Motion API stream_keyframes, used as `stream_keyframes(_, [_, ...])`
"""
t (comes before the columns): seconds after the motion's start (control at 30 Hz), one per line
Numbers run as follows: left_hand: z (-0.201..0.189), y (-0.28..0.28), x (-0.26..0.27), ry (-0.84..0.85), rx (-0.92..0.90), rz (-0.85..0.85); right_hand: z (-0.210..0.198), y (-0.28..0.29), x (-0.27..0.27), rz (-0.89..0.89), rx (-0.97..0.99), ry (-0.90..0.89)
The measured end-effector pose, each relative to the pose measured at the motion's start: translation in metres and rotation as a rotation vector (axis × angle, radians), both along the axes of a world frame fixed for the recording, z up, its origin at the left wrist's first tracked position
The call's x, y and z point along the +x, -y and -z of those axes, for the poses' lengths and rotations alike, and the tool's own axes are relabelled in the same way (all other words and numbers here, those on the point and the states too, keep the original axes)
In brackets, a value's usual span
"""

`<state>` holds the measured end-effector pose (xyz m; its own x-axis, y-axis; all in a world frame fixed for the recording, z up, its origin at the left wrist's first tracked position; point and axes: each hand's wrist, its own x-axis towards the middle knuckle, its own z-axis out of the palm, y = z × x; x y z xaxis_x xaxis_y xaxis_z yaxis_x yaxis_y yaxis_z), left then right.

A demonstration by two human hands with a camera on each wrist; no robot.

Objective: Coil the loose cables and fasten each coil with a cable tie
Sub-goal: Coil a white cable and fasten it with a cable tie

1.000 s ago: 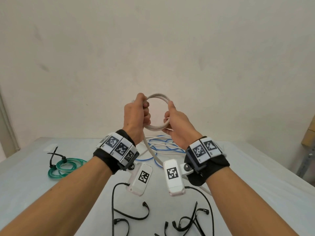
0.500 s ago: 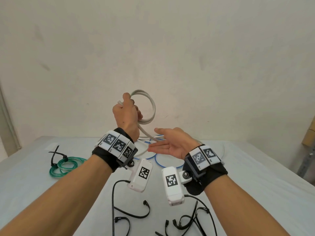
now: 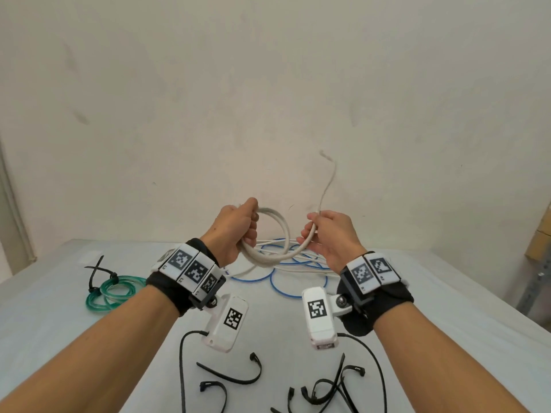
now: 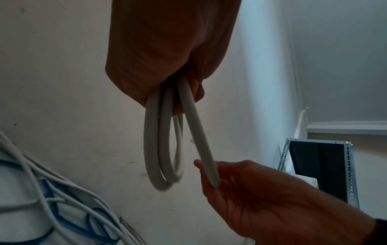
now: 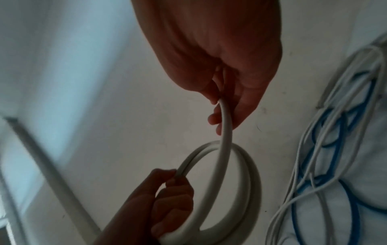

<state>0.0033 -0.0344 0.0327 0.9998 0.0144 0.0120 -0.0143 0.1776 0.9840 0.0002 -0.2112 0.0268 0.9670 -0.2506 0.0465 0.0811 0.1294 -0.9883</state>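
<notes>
- Gripping a grey cable coil [image 3: 269, 234] in the left hand [image 3: 235, 226], fingers curled round the bunched loops, held up above the table [image 3: 447, 308] in front of the wall [image 3: 268, 84].
- Seen from the left wrist as two or three loops hanging below the fist [image 4: 167, 49].
- Pinching the cable's loose run in the right hand [image 3: 331, 236], thumb and fingers closed on it just right of the coil; free tail [image 3: 326, 186] rising blurred above that hand.
- Running in a curve from the right hand [image 5: 220, 49] down to the coil [image 5: 240, 190] in the right wrist view.
- Lying on the far table under the hands: a loose tangle of white and blue cables [image 3: 286, 263].
- Resting at far left: a green coil [image 3: 111, 293], already bound with a black tie [image 3: 97, 274].
- Scattered along the near edge: loose black ties [image 3: 235, 374].
- Strapped on both wrists: marker bands with white camera units [image 3: 225, 323].
</notes>
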Motion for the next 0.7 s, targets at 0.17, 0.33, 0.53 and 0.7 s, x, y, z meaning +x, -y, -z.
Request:
stream_keyframes(0.17, [0.000, 0.003, -0.006, -0.047, 0.132, 0.208, 0.003, -0.004, 0.007, 0.067, -0.504, 0.132])
stream_keyframes(0.33, [-0.006, 0.003, -0.009, -0.025, 0.266, 0.269, 0.008, -0.008, 0.001, -0.063, -0.409, 0.174])
stream_keyframes(0.53, [-0.010, 0.001, -0.010, -0.013, 0.298, 0.302, 0.004, -0.005, -0.011, -0.320, -0.357, 0.168])
stream_keyframes(0.7, [-0.017, 0.004, -0.011, 0.024, 0.324, 0.293, 0.001, -0.005, -0.012, -0.442, -0.194, 0.113])
